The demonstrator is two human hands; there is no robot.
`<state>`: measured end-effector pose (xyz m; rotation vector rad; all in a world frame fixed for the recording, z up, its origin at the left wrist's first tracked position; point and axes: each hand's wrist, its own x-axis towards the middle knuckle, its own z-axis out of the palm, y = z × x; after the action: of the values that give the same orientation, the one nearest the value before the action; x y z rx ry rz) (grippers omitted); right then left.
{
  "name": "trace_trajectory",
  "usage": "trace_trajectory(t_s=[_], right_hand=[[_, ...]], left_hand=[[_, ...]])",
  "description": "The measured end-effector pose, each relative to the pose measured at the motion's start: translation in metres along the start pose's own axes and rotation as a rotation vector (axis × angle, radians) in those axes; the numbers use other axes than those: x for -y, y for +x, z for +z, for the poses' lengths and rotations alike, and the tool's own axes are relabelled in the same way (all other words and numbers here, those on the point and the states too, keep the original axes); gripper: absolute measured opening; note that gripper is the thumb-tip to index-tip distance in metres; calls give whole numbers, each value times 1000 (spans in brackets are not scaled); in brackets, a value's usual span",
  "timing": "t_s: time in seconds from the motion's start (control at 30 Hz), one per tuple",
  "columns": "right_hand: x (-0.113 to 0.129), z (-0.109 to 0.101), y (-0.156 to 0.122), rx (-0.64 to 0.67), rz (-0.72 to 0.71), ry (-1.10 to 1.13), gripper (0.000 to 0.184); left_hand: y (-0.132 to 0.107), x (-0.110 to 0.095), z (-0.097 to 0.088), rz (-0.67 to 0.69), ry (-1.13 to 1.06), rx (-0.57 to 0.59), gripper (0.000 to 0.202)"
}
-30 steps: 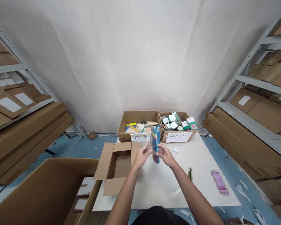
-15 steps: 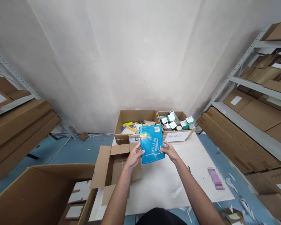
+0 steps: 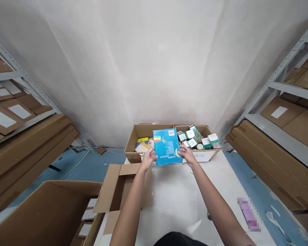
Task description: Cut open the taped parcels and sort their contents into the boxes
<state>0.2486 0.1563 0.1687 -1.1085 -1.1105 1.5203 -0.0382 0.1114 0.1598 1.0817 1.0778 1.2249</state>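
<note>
I hold a blue book (image 3: 167, 146) upright in front of me, its back cover with a barcode facing me. My left hand (image 3: 149, 158) grips its lower left edge and my right hand (image 3: 185, 154) grips its lower right edge. The book is raised over the far part of the white table (image 3: 174, 194), just in front of two open cardboard boxes. The left box (image 3: 138, 136) holds several books; the right box (image 3: 207, 131) holds small green and white packages.
An open empty carton (image 3: 123, 188) sits at the table's left edge. A large open carton (image 3: 46, 212) with flat parcels stands on the floor at lower left. Metal shelves with cardboard parcels line both sides. A pink object (image 3: 248, 213) lies on the table's right.
The book turned from edge-on to back cover facing me, then moved up and away toward the two far boxes, both hands staying on it.
</note>
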Motion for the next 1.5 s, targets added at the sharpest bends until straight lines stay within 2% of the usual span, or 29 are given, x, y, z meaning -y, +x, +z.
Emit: trace_trajectory(t_s=[0.07, 0.13, 0.2, 0.27, 0.37, 0.47, 0.57, 0.7, 0.8, 0.9, 1.0, 1.1, 1.23, 1.4, 1.5], right_hand=[[13, 5, 34, -39, -51, 3, 72], [19, 7, 61, -145, -67, -11, 76], [12, 3, 76, -214, -108, -66, 76], [-8, -8, 73, -193, -150, -123, 74], [-60, -33, 41, -127, -148, -174, 68], [-121, -56, -6, -162, -82, -256, 58], [-171, -72, -50, -145, 25, -447, 54], [-214, -87, -97, -23, 166, -772, 57], [-242, -95, -131, 125, 423, -991, 64], [-271, -101, -166, 297, 672, -1118, 81], [-298, -102, -199, 421, 771, -1165, 91], [-316, -100, -221, 415, 705, -1183, 92], [-319, -99, -226, 318, 659, -1134, 86], [-308, -107, -214, 82, 617, -775, 67], [-300, -102, -211, 42, 577, -648, 48]], left_hand=[[31, -10, 9, 45, 43, -180, 100], [53, -13, 17, 33, 122, -329, 96], [57, -4, 22, 39, 216, -399, 91], [45, 15, 23, 52, 298, -396, 85], [6, 58, 23, 12, 370, -351, 78], [-34, 107, 24, -81, 411, -294, 62], [-62, 153, 32, -286, 629, -180, 51], [-94, 210, 52, -555, 827, -88, 54], [-127, 249, 62, -693, 885, -70, 67], [-166, 278, 62, -819, 1011, -54, 81], [-197, 298, 59, -894, 1125, 75, 76], [-215, 313, 64, -867, 1125, 177, 75], [-225, 328, 83, -781, 1117, 212, 74], [-235, 333, 111, -617, 1098, 172, 77], [-241, 327, 128, -487, 1076, 150, 76]])
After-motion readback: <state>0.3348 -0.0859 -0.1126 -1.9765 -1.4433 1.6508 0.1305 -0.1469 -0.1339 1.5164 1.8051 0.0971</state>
